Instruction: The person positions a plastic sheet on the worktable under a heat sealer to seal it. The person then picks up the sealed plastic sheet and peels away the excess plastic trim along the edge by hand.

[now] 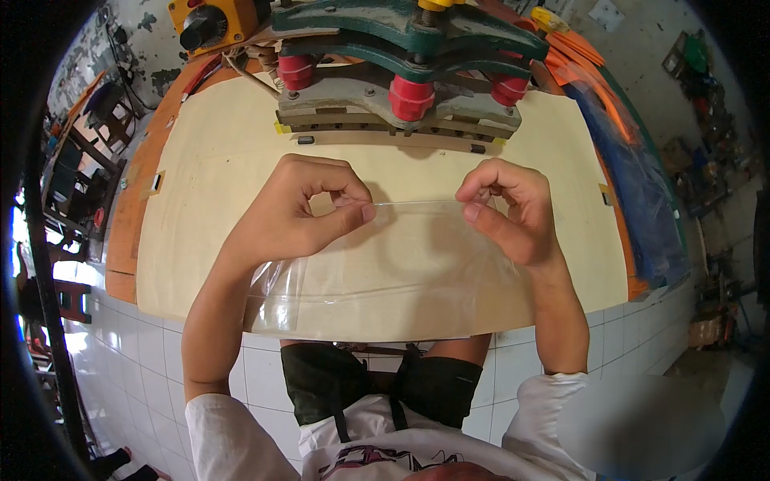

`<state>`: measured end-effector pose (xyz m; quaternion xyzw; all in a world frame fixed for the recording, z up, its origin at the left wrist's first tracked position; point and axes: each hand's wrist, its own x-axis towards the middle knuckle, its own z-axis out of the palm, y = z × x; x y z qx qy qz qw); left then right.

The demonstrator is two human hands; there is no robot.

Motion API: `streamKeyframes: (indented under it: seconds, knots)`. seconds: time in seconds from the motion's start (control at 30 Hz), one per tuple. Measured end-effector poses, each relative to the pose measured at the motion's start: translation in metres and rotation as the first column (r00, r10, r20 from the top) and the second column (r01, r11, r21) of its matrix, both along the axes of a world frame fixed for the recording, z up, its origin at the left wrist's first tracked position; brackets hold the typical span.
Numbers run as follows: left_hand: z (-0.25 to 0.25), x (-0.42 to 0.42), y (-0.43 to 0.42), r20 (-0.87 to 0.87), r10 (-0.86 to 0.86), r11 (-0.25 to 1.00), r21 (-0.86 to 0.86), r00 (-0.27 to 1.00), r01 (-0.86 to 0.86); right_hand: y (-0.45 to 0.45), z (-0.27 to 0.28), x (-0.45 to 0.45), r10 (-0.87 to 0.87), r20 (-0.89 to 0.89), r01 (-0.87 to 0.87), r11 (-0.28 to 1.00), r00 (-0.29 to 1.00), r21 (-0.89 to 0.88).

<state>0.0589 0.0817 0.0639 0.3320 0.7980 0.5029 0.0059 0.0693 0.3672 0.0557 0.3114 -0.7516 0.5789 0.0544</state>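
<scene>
A sheet of clear plastic film (401, 272), perhaps a bag, hangs between my hands over the front of the table. My left hand (309, 204) pinches its top edge at the left, thumb against the fingers. At the right end of that edge, my right hand (513, 208) grips the film between thumb and fingertips. The edge runs nearly straight from one hand to the other. Just beyond my hands stands a press-like machine (401, 104) with a green frame and red knobs, apart from the film.
Cream paper (200, 176) covers the wooden table (122, 248). A yellow control box (224, 24) with a black knob sits at the back left. Orange material (581, 56) and blue plastic sheeting (642, 208) lie along the right side. Two small dark pieces lie before the machine.
</scene>
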Motion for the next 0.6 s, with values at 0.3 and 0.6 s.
streamKeyframes:
  seconds: [0.3, 0.6]
  knots:
    - [0.0005, -0.0001, 0.0002, 0.007, -0.001, 1.0, 0.0, 1.0, 0.001, -0.0006, 0.0011, 0.0005, 0.007, 0.019, -0.007, 1.0, 1.0, 0.0]
    - [-0.0001, -0.0001, 0.0004, -0.012, 0.0, 1.0, 0.01, 1.0, 0.0, 0.0025, -0.0026, -0.0022, 0.027, -0.015, -0.027, 1.0, 1.0, -0.01]
